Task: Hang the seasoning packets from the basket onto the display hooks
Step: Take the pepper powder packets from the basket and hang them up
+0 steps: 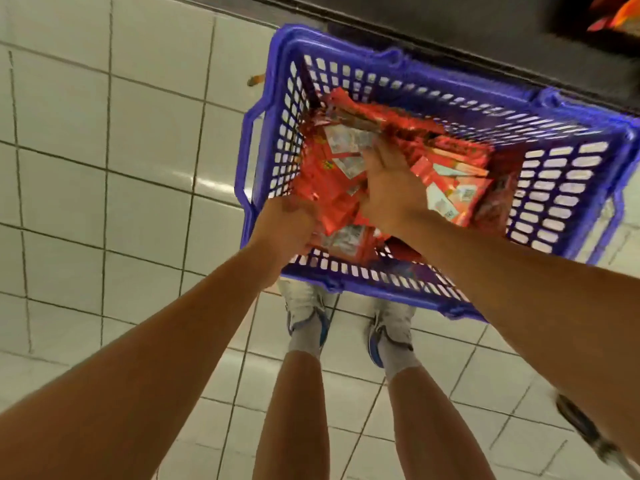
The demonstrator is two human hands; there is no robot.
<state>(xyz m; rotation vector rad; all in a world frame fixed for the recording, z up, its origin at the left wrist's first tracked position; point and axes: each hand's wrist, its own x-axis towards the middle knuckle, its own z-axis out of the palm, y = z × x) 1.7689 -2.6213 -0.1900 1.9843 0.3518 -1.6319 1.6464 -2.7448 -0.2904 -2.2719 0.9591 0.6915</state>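
Note:
A blue plastic basket (561, 188) stands on the tiled floor in front of my feet. It is filled with several red seasoning packets (446, 181). Both hands reach down into it. My left hand (289, 225) is at the basket's near left side, fingers closed on red packets there. My right hand (388, 188) is in the middle of the pile, fingers curled around a bunch of packets (349, 140) that sticks up toward the far left corner. The image is blurred, so single packets are hard to tell apart. No display hooks are in view.
White floor tiles (104, 168) spread to the left and below. A dark shelf base (450, 26) runs along the top, just behind the basket. My two legs and white sneakers (304, 306) stand right below the basket. A small brown scrap (256, 79) lies left of the basket.

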